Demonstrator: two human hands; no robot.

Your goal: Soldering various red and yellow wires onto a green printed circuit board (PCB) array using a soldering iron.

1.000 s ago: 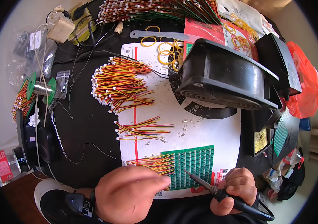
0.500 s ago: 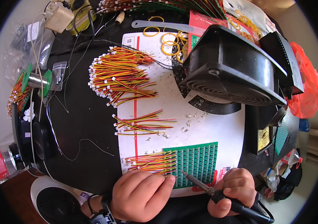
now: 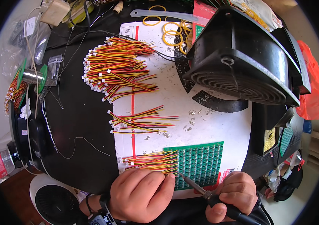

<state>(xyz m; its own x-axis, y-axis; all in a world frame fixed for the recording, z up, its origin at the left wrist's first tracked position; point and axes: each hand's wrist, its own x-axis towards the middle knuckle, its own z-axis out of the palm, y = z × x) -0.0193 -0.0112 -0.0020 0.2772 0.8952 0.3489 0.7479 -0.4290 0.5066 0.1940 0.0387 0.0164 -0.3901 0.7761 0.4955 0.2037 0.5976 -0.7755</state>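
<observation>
A green circuit board (image 3: 200,165) lies on a white sheet, its many small pads in rows. Red, yellow and black wires (image 3: 150,160) with white connectors run onto its left edge. My left hand (image 3: 142,195) is closed at the board's lower left, thumb and forefinger pinching a thin wire whose far part the hand hides. In my right hand (image 3: 238,193) is a soldering iron (image 3: 197,186) with a black handle. Its tip points left and rests at or just over the board's left edge, close to my left fingertips; whether it touches I cannot tell.
Loose wires lie in a small group (image 3: 140,122) and a large pile (image 3: 122,69) farther back. A black fan (image 3: 242,60) stands at the right, near solder scraps and yellow rubber bands (image 3: 172,37). A solder spool (image 3: 32,77) is at the left, a gold tip-cleaning sponge (image 3: 269,140) at the right.
The iron's tip has shifted slightly left, closer to my left fingertips and the board's edge. My left hand keeps its pinch. The whole view has tilted a little.
</observation>
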